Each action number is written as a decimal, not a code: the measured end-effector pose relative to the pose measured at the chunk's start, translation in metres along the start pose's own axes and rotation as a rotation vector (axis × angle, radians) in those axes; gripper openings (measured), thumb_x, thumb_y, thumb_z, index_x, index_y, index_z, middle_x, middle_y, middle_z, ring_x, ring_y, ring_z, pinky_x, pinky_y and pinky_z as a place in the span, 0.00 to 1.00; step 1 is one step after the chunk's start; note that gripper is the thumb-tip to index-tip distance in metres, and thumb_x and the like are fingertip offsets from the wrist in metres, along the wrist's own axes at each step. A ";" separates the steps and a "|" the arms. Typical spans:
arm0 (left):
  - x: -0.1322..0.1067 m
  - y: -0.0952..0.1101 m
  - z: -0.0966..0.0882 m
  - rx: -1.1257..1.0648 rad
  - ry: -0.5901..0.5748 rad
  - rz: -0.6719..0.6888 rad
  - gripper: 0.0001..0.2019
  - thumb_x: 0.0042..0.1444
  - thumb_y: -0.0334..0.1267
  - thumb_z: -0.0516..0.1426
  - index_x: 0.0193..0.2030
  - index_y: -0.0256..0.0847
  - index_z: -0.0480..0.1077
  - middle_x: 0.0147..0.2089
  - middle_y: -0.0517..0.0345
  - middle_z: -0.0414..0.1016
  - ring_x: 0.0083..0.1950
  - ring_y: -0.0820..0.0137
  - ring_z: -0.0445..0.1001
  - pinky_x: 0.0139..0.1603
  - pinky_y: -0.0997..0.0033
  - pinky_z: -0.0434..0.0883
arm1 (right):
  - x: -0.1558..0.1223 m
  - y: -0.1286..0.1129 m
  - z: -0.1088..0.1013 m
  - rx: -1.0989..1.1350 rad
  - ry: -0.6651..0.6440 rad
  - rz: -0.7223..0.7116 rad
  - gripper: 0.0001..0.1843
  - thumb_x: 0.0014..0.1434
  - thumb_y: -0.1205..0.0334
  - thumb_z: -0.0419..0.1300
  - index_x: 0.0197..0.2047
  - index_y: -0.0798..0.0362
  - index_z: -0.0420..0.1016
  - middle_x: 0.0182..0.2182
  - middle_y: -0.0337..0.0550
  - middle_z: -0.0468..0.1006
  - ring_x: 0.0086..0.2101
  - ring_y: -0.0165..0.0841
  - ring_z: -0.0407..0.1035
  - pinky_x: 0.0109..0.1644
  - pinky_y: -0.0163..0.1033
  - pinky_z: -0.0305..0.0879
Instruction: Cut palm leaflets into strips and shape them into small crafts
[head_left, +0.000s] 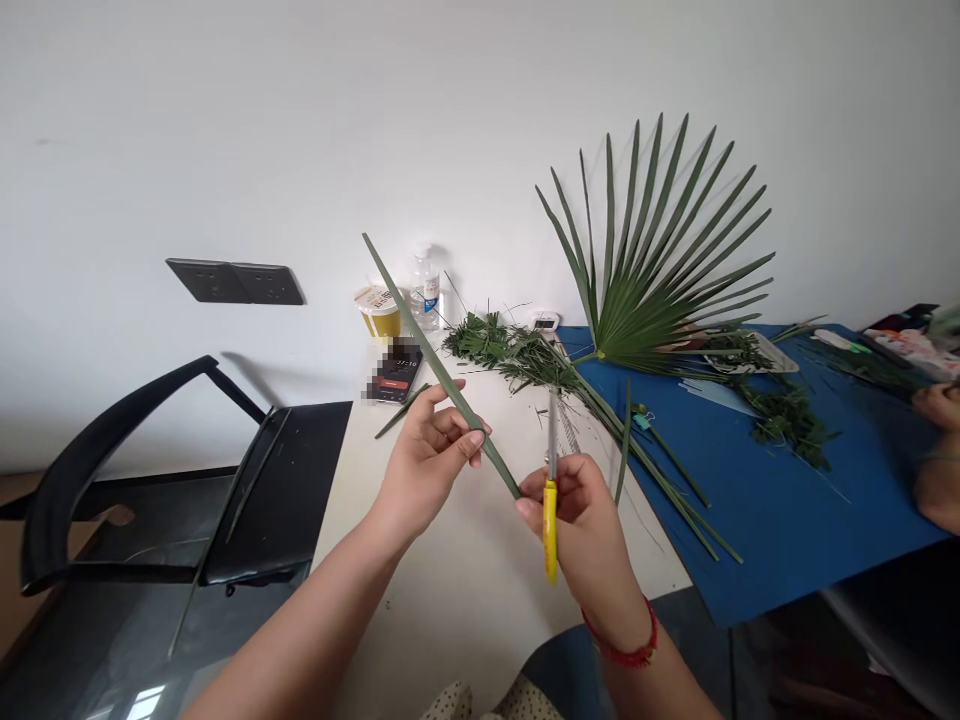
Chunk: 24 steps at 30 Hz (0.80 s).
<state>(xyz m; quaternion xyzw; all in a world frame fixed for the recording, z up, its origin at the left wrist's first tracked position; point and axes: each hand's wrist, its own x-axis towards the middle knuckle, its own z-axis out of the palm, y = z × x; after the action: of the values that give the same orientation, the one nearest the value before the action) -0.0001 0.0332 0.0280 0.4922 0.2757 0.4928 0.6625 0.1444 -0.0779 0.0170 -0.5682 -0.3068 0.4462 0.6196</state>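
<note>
My left hand (431,450) pinches a long narrow green leaf strip (420,335) that rises up and to the left above the white table (450,570). My right hand (581,515) is closed around yellow-handled scissors (550,500), blades pointing up and away. The strip's lower end reaches the fingers of my right hand. A red cord circles my right wrist.
A fan palm leaf (660,270) stands behind a blue mat (780,500) strewn with green stems and cuttings (510,350). A phone (396,372), a cup (379,310) and a bottle (426,288) sit at the back. A black chair (247,480) is left. Another person's hand (937,405) is at right.
</note>
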 end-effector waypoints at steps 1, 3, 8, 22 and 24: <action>-0.002 0.000 0.002 -0.007 0.002 0.004 0.27 0.54 0.33 0.66 0.59 0.46 0.64 0.32 0.61 0.75 0.34 0.69 0.74 0.30 0.72 0.70 | 0.002 -0.002 0.004 -0.035 0.010 0.001 0.23 0.43 0.63 0.76 0.36 0.48 0.66 0.31 0.37 0.77 0.31 0.33 0.71 0.34 0.37 0.69; -0.004 -0.001 0.005 -0.027 0.017 0.005 0.27 0.52 0.33 0.66 0.58 0.47 0.64 0.31 0.62 0.74 0.34 0.69 0.74 0.30 0.72 0.70 | 0.004 -0.002 0.008 -0.082 0.027 -0.004 0.22 0.43 0.65 0.75 0.35 0.49 0.66 0.29 0.35 0.75 0.28 0.31 0.68 0.31 0.35 0.67; -0.011 -0.001 0.014 -0.045 -0.026 -0.120 0.31 0.47 0.31 0.69 0.57 0.47 0.64 0.30 0.66 0.73 0.28 0.73 0.73 0.31 0.71 0.71 | 0.006 -0.003 0.014 -0.091 0.085 -0.044 0.22 0.44 0.66 0.73 0.33 0.49 0.63 0.26 0.32 0.72 0.26 0.29 0.66 0.29 0.34 0.65; -0.006 0.004 0.011 -0.075 0.393 0.231 0.16 0.51 0.31 0.67 0.42 0.44 0.67 0.30 0.67 0.71 0.32 0.74 0.75 0.39 0.69 0.78 | -0.011 0.031 -0.001 -0.016 -0.174 -0.114 0.17 0.64 0.44 0.59 0.37 0.47 0.60 0.28 0.34 0.65 0.23 0.29 0.59 0.27 0.37 0.57; -0.004 0.000 0.010 -0.088 0.420 0.221 0.14 0.50 0.32 0.68 0.39 0.43 0.67 0.31 0.66 0.71 0.33 0.74 0.75 0.40 0.68 0.79 | -0.017 0.041 0.004 -0.029 -0.182 -0.103 0.17 0.65 0.44 0.57 0.37 0.47 0.60 0.28 0.34 0.65 0.23 0.29 0.59 0.27 0.36 0.56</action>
<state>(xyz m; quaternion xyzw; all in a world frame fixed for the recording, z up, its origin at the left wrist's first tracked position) 0.0072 0.0254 0.0313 0.3769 0.3303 0.6651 0.5536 0.1256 -0.0932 -0.0199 -0.5176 -0.3970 0.4592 0.6031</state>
